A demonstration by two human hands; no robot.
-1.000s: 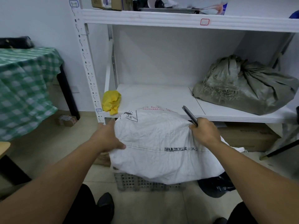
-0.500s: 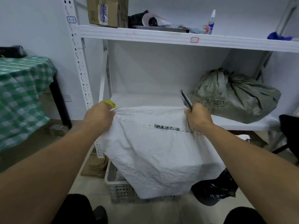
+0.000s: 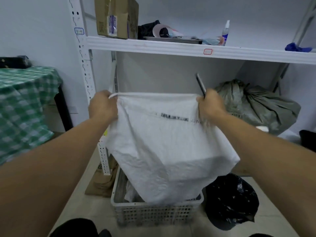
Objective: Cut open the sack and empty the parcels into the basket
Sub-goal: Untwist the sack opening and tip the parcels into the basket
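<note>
While both hands hold the white sack (image 3: 167,147) up by its top edge, a line of black print runs across its upper front, too blurred to read. A small blue-outlined label (image 3: 79,31) sits on the white shelf upright and a red-outlined one (image 3: 207,51) on the front edge of the upper shelf; the writing on both is too small to make out. The cardboard box (image 3: 116,16) on that shelf carries printed marks that are just as unclear.

The left hand (image 3: 102,105) is closed in a fist round the sack's left top corner, with the hem bunched in its fingers. The right hand (image 3: 211,104) is also clenched, gripping the right top corner together with a slim dark cutter (image 3: 200,84) that sticks up and back out of the fist.

The sack hangs stretched between the two fists in front of the shelving, and its lower end dips into the grey plastic basket (image 3: 153,212) on the floor. Something pale shows inside the basket to the left of the sack, but I cannot tell what it is. A black plastic bag (image 3: 230,200) lies just right of the basket, and a grey-green sack (image 3: 256,105) rests on the lower shelf behind the right hand.
</note>
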